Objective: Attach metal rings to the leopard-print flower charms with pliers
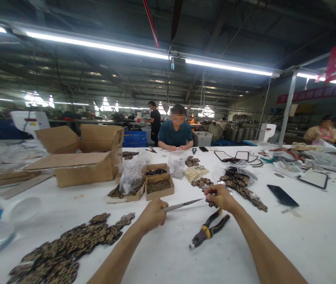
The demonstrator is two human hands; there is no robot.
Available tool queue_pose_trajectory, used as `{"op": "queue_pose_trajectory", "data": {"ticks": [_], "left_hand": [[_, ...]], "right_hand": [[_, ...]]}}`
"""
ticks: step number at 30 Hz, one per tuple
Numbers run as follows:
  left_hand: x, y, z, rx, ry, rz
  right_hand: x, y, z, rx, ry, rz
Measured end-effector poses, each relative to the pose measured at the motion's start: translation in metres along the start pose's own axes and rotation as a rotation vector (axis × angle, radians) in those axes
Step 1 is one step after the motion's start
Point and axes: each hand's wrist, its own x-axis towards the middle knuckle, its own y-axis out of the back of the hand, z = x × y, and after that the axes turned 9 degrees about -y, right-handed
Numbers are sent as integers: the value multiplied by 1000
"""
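My left hand is closed round the back end of a slim grey pointed metal tool, whose tip points right towards my other hand. I cannot make out whether it is tweezers or a blade. Between the pinched fingers of my right hand is a small leopard-patterned piece, partly hidden. Just below it lie pliers with black and yellow handles, jaws towards me. A large heap of flat leopard-patterned pieces spreads at the lower left, and another pile lies beyond my right hand.
Small cardboard trays of parts stand ahead, beside a crumpled plastic bag and an open carton. A bag of yellowish parts and a dark phone lie farther right. A co-worker sits across the white table.
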Motion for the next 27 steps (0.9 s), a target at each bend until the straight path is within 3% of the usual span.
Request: {"op": "queue_pose_trajectory", "data": {"ticks": [5, 12, 18, 20, 22, 24, 27], "left_hand": [[-2, 5, -3, 120, 2, 41], [-7, 0, -11, 254, 23, 46], [-15, 3, -3, 279, 41, -29], [-20, 4, 11, 277, -42, 28], [-24, 1, 30, 154, -181, 175], [-25, -8, 48, -128, -260, 318], [-23, -27, 63, -572, -266, 358]], "right_hand": [[-3, 2, -5, 167, -17, -76], [-14, -14, -19, 401, -32, -182], [-20, -27, -27, 453, -20, -137], [-22, -36, -29, 452, 5, -88], [-24, -49, -31, 446, 40, -43], [-25, -63, -30, 435, 80, 0], [-28, -83, -25, 387, 133, 76]]}}
